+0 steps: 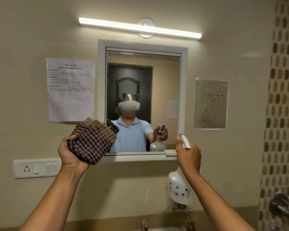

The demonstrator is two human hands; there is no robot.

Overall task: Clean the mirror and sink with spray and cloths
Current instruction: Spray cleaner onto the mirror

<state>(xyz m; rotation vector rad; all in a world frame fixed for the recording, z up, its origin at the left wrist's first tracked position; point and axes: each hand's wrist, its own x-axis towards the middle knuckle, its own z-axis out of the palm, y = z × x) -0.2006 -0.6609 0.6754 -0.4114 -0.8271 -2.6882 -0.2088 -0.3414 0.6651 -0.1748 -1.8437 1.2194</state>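
The mirror (163, 90) hangs on the wall in a white frame, its glass misted with fine droplets across the middle, and both raised hands sit just in front of its lower corners. The right hand (188, 157) is wrapped around the neck of a white spray bottle (180, 189), thumb up beside the purple-tipped nozzle, which points at the glass; the bottle's body hangs below the fist. The left hand (72, 155) is closed on a bunched checked cloth (92, 140), which rises above the fingers and overlaps the frame's lower left corner. Beyond the cloth a printed sheet (71, 90) is stuck to the wall, a socket plate (37, 167) lies below that hand, and a tap (144, 224) shows under the bottle, left of it.
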